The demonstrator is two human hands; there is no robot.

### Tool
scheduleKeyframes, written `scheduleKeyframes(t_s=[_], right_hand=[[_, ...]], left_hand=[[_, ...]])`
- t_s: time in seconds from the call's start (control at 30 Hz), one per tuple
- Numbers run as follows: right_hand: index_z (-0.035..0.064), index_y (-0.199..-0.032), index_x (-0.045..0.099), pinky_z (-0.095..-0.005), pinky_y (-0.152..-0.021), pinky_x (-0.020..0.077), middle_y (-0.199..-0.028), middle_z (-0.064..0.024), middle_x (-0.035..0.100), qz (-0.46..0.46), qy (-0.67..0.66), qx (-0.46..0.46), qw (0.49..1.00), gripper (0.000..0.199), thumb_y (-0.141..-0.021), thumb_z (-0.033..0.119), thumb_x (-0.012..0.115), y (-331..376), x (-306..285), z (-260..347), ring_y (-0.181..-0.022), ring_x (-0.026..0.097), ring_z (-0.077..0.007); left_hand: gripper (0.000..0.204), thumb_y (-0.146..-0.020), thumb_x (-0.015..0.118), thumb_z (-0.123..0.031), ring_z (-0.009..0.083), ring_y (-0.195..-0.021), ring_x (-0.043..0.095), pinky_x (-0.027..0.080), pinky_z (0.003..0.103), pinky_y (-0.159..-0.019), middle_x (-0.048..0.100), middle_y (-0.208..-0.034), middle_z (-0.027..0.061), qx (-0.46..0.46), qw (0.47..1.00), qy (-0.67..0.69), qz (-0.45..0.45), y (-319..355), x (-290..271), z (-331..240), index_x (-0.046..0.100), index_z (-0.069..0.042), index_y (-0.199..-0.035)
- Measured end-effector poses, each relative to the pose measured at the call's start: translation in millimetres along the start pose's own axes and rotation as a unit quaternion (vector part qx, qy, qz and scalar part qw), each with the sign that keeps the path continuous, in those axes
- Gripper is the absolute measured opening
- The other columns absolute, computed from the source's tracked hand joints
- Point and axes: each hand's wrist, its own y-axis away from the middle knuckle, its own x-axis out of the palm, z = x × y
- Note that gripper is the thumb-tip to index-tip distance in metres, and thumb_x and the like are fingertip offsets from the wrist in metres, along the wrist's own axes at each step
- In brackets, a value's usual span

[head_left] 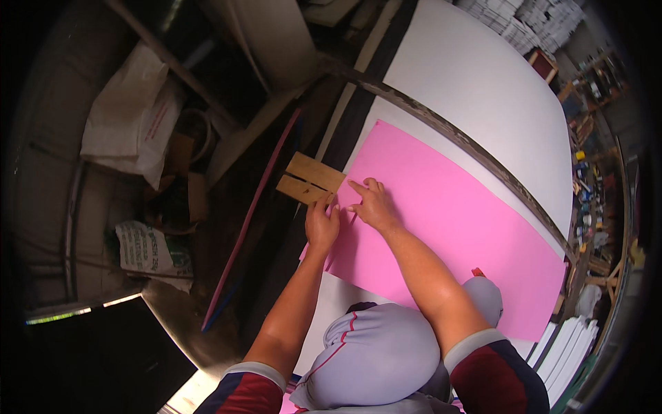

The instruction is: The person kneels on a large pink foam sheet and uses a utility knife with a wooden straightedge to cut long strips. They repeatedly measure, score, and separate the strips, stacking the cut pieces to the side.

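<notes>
A large pink sheet [448, 207] lies on a white surface [476, 83]. Two short wooden pieces [316, 170] sit side by side at its far left edge, with a narrow dark gap between them. My left hand [322, 224] is at the near end of the wood, its fingers stretched toward the closer piece and seeming to touch it. On the pink sheet just right of the wood rests my right hand [373, 205], fingers apart, index finger pointing at the wood's corner. What lies under the left fingertips is hidden.
A dark wooden bar [469, 152] crosses the white surface beyond the sheet. My grey-clad knee [379, 352] rests near the sheet's front. To the left are a long pink strip [255, 214] and white sacks [131, 117]. White stacks [565, 352] stand at right.
</notes>
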Motion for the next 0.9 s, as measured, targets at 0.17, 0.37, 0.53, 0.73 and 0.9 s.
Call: scheduleKeyframes(t_s=[0.17,0.37,0.53,0.73,0.9], right_hand=[[0.0236,-0.147,0.06,-0.0469,-0.106,0.0489,-0.138,-0.011,0.055,-0.05,-0.009,0.073,0.996,0.075,-0.078,0.031,0.089,11.8,13.1,-10.2,-0.128,0.052,-0.0332],[0.0247,-0.145,0.06,-0.0498,-0.102,0.0458,-0.137,-0.0091,0.054,-0.158,0.035,0.208,0.965,0.072,-0.081,0.046,0.084,74.2,10.0,-71.0,-0.127,0.05,-0.031],[0.0261,-0.148,0.057,-0.0498,-0.098,0.0477,-0.127,-0.0102,0.057,-0.201,0.112,0.452,0.862,0.061,-0.095,0.054,0.068,161.4,-8.4,-138.9,-0.121,0.054,-0.0318],[0.0277,-0.151,0.053,-0.0529,-0.1,0.0509,-0.131,-0.0197,0.051,-0.314,0.059,0.696,0.643,0.06,-0.101,0.06,0.054,242.1,-38.3,-212.2,-0.12,0.056,-0.0394],[0.0199,-0.146,0.055,-0.0515,-0.099,0.0515,-0.135,-0.0218,0.052,-0.288,0.002,0.79,0.541,0.056,-0.104,0.056,0.051,257.8,-54.9,-236.9,-0.127,0.054,-0.0394]], left_hand=[[0.052,-0.087,0.082,-0.032,0.0432,-0.11,0.066,0.054,0.051,-0.095,0.068,-0.116,0.0235,-0.042,0.986,-0.152,0.048,-29.2,34.5,-22.6,0.07,-0.012,-0.134],[0.049,-0.086,0.083,-0.032,0.0454,-0.101,0.069,0.054,0.053,-0.091,0.072,-0.106,0.0256,0.01,0.99,-0.131,0.055,-39.6,40.1,2.8,0.073,-0.01,-0.129],[0.051,-0.089,0.08,-0.034,0.0362,-0.081,0.069,0.053,0.047,-0.079,0.073,-0.092,0.0239,0.089,0.993,-0.071,0.044,-35.5,38.0,17.1,0.073,0.003,-0.123],[0.054,-0.091,0.08,-0.032,0.0359,-0.09,0.069,0.053,0.046,-0.083,0.072,-0.1,0.0248,0.082,0.992,-0.092,0.034,-35.2,43.5,20.4,0.07,0.006,-0.127],[0.053,-0.09,0.08,-0.032,0.0377,-0.09,0.069,0.054,0.046,-0.083,0.072,-0.101,0.0261,0.093,0.99,-0.105,0.027,-39.1,43.6,27.2,0.071,0.005,-0.128]])
